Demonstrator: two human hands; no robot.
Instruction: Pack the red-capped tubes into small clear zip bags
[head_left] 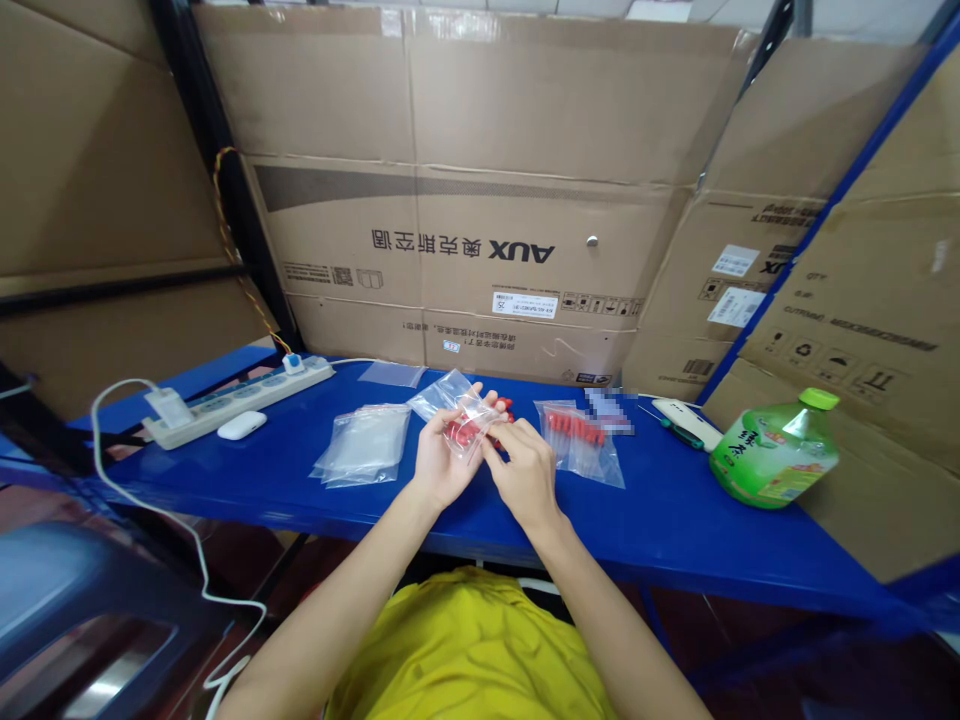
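Over the middle of the blue table, a clear plastic bag (442,395) with small red pieces (463,432) showing through it lies across the palm of my left hand (442,462). The fingers of that hand curl around the bag from below. My right hand (525,465) pinches the near right side of the same bag, with its fingertips partly hidden. More red pieces (508,405) show just behind my right fingers; whether they are inside the bag I cannot tell. Left of my hands is a stack of flat clear bags (364,447). To their right lies a bag filled with red pieces (576,430).
A power strip (240,402) with a plugged-in white charger (169,407) and a white earbud case (241,425) are at the left. A green bottle (780,455) and a white-and-green tool (686,425) stand at the right. Cardboard panels (480,120) wall the blue table (660,530).
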